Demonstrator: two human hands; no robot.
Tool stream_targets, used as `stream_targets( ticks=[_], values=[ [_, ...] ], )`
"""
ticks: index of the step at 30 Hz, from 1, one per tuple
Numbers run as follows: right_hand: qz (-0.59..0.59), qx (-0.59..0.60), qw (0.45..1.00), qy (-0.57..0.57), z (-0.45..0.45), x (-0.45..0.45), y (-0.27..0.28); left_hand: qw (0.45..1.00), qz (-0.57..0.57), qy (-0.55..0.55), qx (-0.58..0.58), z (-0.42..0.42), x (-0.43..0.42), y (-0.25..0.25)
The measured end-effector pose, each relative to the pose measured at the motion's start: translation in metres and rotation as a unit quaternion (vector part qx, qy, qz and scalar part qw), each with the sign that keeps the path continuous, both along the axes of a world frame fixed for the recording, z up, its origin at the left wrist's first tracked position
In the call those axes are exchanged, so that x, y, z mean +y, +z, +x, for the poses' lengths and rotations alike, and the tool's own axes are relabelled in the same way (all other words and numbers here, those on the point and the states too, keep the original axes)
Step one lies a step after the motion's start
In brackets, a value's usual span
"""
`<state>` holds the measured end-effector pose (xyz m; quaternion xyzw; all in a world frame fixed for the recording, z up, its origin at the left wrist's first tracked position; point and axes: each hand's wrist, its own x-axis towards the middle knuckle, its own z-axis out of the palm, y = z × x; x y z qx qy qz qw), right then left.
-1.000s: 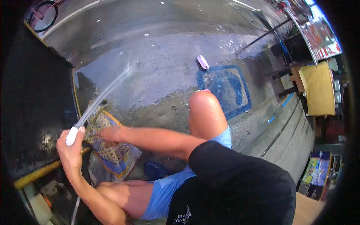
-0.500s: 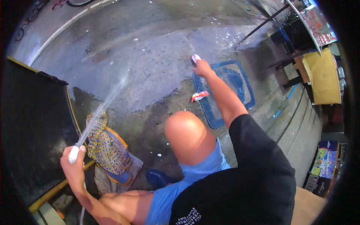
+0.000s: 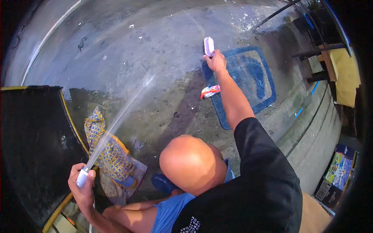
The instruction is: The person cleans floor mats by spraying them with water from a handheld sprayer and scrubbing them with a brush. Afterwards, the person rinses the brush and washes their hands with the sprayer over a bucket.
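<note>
In my left hand (image 3: 83,186) is a white spray nozzle (image 3: 82,177), with water jetting from it up and right onto the wet concrete. My right hand (image 3: 216,61) is stretched forward, its fingers round the near end of a pale pink brush (image 3: 209,46) at the blue mat's top-left corner. The blue-rimmed mat (image 3: 248,73) lies flat beneath my right forearm. A red and white packet (image 3: 210,91) rests on the mat's left edge. Below the water jet lies a blue and yellow woven cloth (image 3: 112,157), bunched on the ground.
A black panel (image 3: 35,147) with a yellow edge stands at the left. On the right are a tan board (image 3: 347,77), dark metal legs and a colourful box (image 3: 340,171). Small blue strips (image 3: 298,113) lie on the concrete. A blue slipper (image 3: 163,183) shows beside my leg.
My right hand has left the woven cloth, reached forward to the brush and taken hold of it. The brush has turned more upright. My left hand still holds the spraying nozzle.
</note>
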<state>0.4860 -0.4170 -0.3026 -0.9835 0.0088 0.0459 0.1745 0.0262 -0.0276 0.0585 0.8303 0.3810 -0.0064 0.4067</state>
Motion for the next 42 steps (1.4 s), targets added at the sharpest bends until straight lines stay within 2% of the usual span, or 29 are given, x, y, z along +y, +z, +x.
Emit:
stream_targets(
  ticks=[1,2,6,9,11,13,14,16,19,21,24,26,28,31,34,37,39,41,42],
  values=[
    [-0.003,-0.005,1.0,-0.022,0.002,0.004,0.005,1.0,-0.002,-0.002,0.002,0.005,-0.001,-0.001],
    [0.015,-0.063,0.997,-0.041,0.003,0.007,0.011,1.0,0.0,-0.007,-0.003,0.008,-0.001,-0.003],
    [0.04,-0.055,0.997,0.021,0.04,-0.007,-0.026,1.0,-0.003,-0.017,-0.015,0.016,-0.005,-0.011],
    [0.076,-0.046,0.995,0.033,0.029,0.003,-0.036,1.0,-0.01,-0.02,-0.007,0.021,-0.006,-0.009],
    [0.081,-0.04,0.995,0.05,-0.016,0.023,0.01,1.0,-0.005,-0.025,-0.008,0.017,-0.002,-0.009],
    [0.126,0.035,0.983,0.126,-0.076,0.018,0.034,0.999,0.007,-0.037,-0.017,0.012,0.005,-0.013],
    [0.127,0.038,0.979,0.154,-0.117,0.009,0.046,1.0,-0.019,0.003,-0.022,0.014,0.0,-0.009],
    [0.073,0.088,0.975,0.19,-0.193,-0.024,0.083,1.0,-0.01,-0.004,-0.021,0.014,0.002,-0.009],
    [-0.12,0.18,0.961,0.172,-0.267,-0.098,0.078,1.0,-0.013,-0.005,-0.01,0.01,0.012,-0.009],
    [-0.218,0.188,0.948,0.136,-0.294,-0.132,0.078,0.999,-0.022,-0.011,-0.024,0.011,0.016,-0.01],
    [-0.108,0.196,0.968,0.118,-0.276,-0.135,0.089,1.0,-0.012,-0.012,-0.016,0.011,0.022,-0.015],
    [0.07,0.02,0.992,0.1,-0.247,-0.112,0.062,1.0,-0.017,-0.001,-0.002,0.013,0.019,-0.017],
    [0.132,-0.047,0.99,0.021,-0.215,-0.07,0.048,1.0,-0.026,0.005,-0.01,0.014,0.016,-0.015],
    [0.162,-0.073,0.981,-0.084,-0.174,-0.02,0.009,0.999,-0.036,0.013,-0.036,0.006,0.013,-0.014],
    [0.187,-0.009,0.981,-0.057,-0.15,-0.005,-0.026,0.999,-0.028,0.014,-0.031,-0.005,0.016,-0.01],
    [0.382,0.131,0.915,-0.01,-0.164,0.022,-0.012,0.998,-0.024,0.024,-0.044,-0.008,0.012,-0.004],
    [0.329,0.211,0.903,0.177,-0.192,0.034,0.019,0.998,-0.04,0.03,-0.04,-0.005,0.011,-0.003],
    [0.288,0.16,0.896,0.299,-0.227,0.051,0.047,0.997,-0.043,0.036,-0.044,-0.002,0.01,-0.004],
    [0.289,0.194,0.895,0.279,-0.226,0.053,0.053,0.997,-0.037,0.04,-0.047,0.001,0.009,-0.005]
  ],
)
